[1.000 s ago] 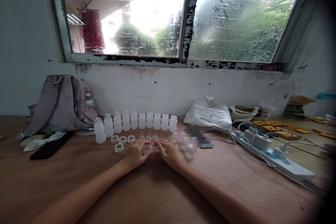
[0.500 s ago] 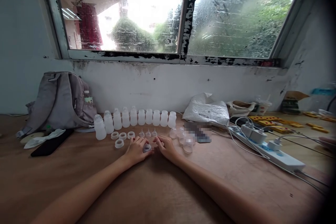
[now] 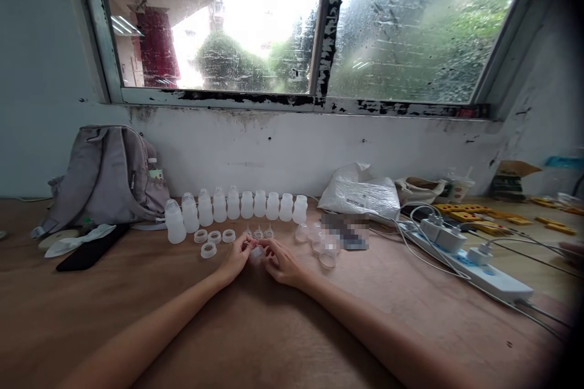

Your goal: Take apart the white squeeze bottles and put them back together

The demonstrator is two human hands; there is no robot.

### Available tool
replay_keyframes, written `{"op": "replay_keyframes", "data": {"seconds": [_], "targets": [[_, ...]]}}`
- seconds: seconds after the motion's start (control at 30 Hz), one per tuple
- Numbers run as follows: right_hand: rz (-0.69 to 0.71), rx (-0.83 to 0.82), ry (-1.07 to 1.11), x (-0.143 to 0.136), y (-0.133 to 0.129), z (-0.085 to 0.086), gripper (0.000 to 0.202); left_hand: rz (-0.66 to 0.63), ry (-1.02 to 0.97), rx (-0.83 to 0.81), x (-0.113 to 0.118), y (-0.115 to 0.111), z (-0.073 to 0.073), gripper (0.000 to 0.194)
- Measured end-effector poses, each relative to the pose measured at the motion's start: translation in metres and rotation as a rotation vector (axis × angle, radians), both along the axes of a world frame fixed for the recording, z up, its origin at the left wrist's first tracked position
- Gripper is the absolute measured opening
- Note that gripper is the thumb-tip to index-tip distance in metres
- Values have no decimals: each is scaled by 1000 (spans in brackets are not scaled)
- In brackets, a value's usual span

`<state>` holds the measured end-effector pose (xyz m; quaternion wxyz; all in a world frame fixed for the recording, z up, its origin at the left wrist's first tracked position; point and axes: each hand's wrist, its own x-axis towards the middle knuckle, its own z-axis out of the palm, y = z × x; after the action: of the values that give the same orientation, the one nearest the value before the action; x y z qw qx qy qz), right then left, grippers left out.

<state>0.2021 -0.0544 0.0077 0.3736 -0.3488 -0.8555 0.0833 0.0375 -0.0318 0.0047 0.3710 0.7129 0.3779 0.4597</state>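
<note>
The right hand has just closed in on the translucent piece, which the left hand had alone half a second ago, so the work now seems two-handed. The left fingers look clamped on its side; the right fingers are bent against it, though whether they grip I cannot tell. It sits between the hands, set in from the far edge of the worktop, just nearer than three teats standing tip up. Its round opening no longer shows plainly; half covered, its direction and long axis stay unclear.
</note>
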Motion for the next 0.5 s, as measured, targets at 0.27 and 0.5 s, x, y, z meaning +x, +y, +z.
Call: {"op": "replay_keyframes", "data": {"seconds": [0.27, 0.5], "targets": [[-234, 24, 135, -8, 9, -6, 5, 39, -108, -94, 12, -13, -2, 31], [-221, -72, 206, -5, 11, 0, 8, -24, 103, 138, 9, -29, 12, 23]]}}
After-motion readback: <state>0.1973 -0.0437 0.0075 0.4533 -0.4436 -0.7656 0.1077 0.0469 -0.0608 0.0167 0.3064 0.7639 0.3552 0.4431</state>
